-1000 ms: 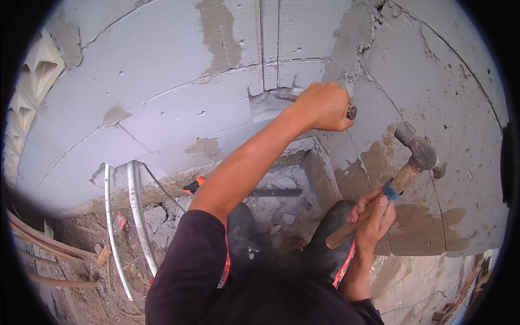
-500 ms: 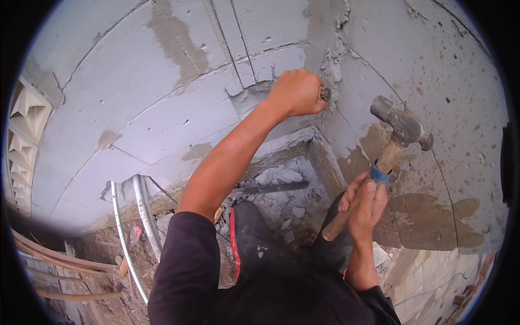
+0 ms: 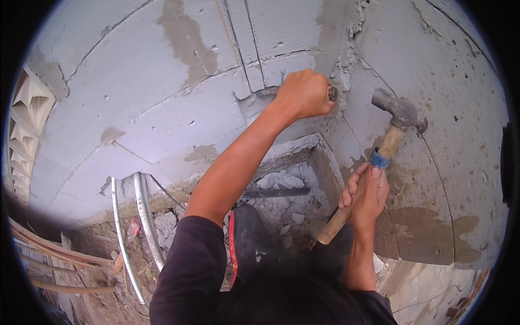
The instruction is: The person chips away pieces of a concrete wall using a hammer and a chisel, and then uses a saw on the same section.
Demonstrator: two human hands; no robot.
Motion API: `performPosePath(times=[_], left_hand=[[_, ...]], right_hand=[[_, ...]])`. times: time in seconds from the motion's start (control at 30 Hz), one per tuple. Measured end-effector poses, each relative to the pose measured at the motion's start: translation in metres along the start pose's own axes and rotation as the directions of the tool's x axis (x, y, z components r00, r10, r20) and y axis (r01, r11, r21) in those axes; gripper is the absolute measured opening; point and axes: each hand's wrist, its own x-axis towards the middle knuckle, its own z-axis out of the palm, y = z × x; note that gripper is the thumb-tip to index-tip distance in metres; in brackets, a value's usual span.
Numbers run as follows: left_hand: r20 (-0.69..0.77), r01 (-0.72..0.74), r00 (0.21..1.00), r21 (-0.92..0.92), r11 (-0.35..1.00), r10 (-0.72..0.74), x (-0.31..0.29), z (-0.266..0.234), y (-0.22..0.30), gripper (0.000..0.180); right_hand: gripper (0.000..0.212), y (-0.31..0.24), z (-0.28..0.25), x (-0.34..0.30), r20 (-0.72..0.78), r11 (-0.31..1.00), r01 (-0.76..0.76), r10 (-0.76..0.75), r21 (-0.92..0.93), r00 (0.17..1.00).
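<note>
My left hand [image 3: 304, 95] is a fist against the grey block wall, at the edge of a chipped recess [image 3: 254, 105]. It grips a metal chisel [image 3: 332, 93], of which only the blunt dark end pokes out beside the thumb; the rest is hidden by the hand. To the right, my right hand [image 3: 369, 195] is wrapped round the wooden handle of a ball-peen hammer [image 3: 389, 143], just below a blue band. The hammer's worn steel head is raised, apart from the chisel.
Two narrow vertical grooves run up the wall [image 3: 179, 119] above the recess. Rubble [image 3: 281, 181] and a dark bar [image 3: 276, 192] lie in a corner hollow by my legs. Pale bent pipes [image 3: 145, 216] rise at lower left, near a patterned white block [image 3: 27, 135].
The view has shifted slightly. The hammer has come up a little and nearer my left hand, its handle end swinging left. My left hand keeps its place at the recess.
</note>
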Motion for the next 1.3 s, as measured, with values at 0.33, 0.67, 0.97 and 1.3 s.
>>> performPosePath(times=[0.33, 0.67, 0.97, 1.3], left_hand=[[-0.066, 0.024, 0.997, -0.045, 0.999, -0.027, -0.019, -0.002, -0.018, 0.020], [-0.178, -0.393, 0.908, -0.047, 0.919, 0.379, -0.047, 0.022, 0.005, 0.014], [-0.714, -0.578, 0.549, 0.051, 0.815, 0.434, -0.037, 0.036, 0.014, 0.030], [-0.742, -0.572, 0.529, 0.047, 0.819, 0.411, -0.044, 0.035, 0.014, 0.037]], right_hand=[[0.034, 0.026, 0.006, 0.001, 0.061, 1.000, 0.014, -0.014, 0.006, 0.998], [0.041, 0.015, -0.017, -0.046, -0.063, 0.997, 0.053, -0.056, -0.060, 0.996], [0.047, 0.006, -0.023, -0.063, -0.005, 0.967, 0.187, -0.191, -0.172, 0.982], [0.050, 0.006, -0.027, -0.069, 0.067, 0.957, 0.209, -0.200, -0.200, 0.978]])
